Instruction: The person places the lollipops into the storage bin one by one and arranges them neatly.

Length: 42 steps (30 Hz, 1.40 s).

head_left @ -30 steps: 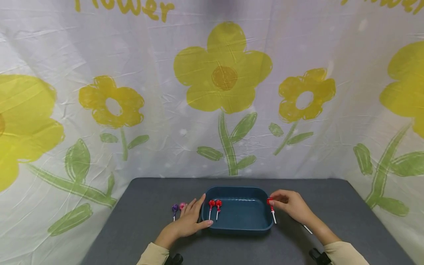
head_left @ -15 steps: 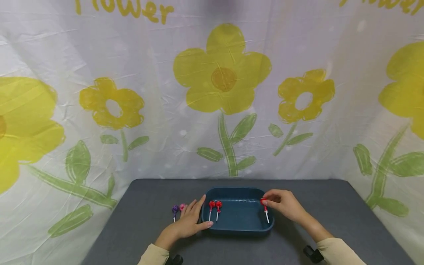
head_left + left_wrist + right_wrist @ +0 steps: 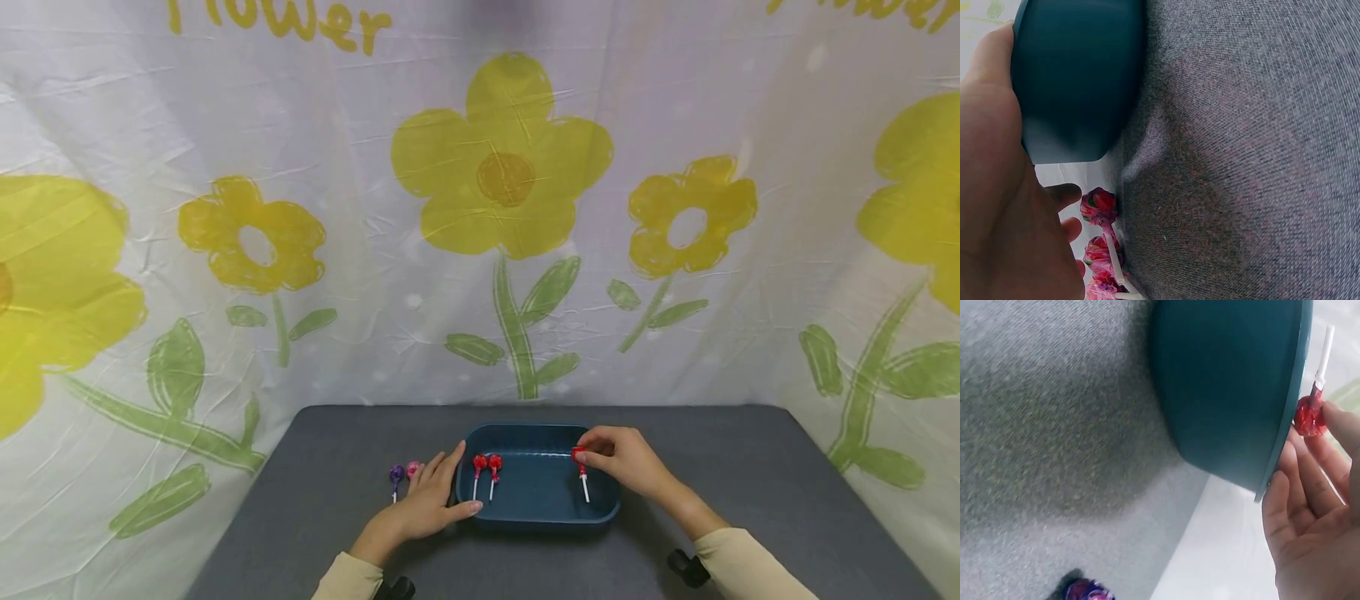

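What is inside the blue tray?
Two red lollipops lie on the left. The right hand, holding another lollipop over the tray, hides its far right corner from view.

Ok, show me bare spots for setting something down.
Inside the tray: bare floor between the two red lollipops and the lollipop in the right hand. The table shows bare between tray and curtain. Left of the tray is crowded: left hand, purple lollipop, pink lollipops.

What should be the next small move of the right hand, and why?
Probably the right hand should lower its red lollipop onto the floor of the blue tray: it is pinched above the tray, two other red lollipops lie inside, and the left hand touches the tray's side.
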Each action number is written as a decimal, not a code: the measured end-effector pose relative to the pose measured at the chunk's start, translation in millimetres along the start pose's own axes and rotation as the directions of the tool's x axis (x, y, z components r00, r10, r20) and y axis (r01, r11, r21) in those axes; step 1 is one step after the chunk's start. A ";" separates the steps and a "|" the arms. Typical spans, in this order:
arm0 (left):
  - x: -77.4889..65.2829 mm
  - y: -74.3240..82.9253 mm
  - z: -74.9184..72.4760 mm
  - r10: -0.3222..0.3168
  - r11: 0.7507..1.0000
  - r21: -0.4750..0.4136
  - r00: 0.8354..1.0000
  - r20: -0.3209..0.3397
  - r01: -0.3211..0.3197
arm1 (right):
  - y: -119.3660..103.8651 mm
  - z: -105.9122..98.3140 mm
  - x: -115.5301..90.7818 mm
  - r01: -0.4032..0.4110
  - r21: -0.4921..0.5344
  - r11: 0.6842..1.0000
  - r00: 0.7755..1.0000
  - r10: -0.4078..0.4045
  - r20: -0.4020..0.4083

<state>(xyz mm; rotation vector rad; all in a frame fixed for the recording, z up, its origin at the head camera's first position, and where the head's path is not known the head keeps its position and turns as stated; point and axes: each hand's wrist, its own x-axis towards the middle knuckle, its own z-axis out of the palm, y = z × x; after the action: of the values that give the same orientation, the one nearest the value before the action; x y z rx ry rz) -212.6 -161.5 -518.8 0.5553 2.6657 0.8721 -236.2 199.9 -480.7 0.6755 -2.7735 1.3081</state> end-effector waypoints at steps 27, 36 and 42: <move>1.0 -1.6 1.6 0.008 1.000 0.005 1.000 -0.010 -0.008 | -6.8 34.8 29.7 -0.026 -0.083 0.996 0.999 0.023 -0.033; 0.3 -0.4 1.1 -0.002 1.000 0.006 1.000 -0.018 0.002 | -14.7 53.5 41.8 -0.011 -0.108 0.994 1.000 0.010 -0.014; 0.6 0.5 0.8 -0.021 1.000 0.008 1.000 -0.011 0.021 | -19.2 65.2 48.1 -0.018 -0.115 0.993 1.000 0.016 -0.021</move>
<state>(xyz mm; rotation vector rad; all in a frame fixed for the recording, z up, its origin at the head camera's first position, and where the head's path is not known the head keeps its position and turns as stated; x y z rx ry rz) -212.7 -160.5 -519.2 0.5249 2.6810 0.8609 -260.9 122.9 -500.4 0.6304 -2.8186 1.1392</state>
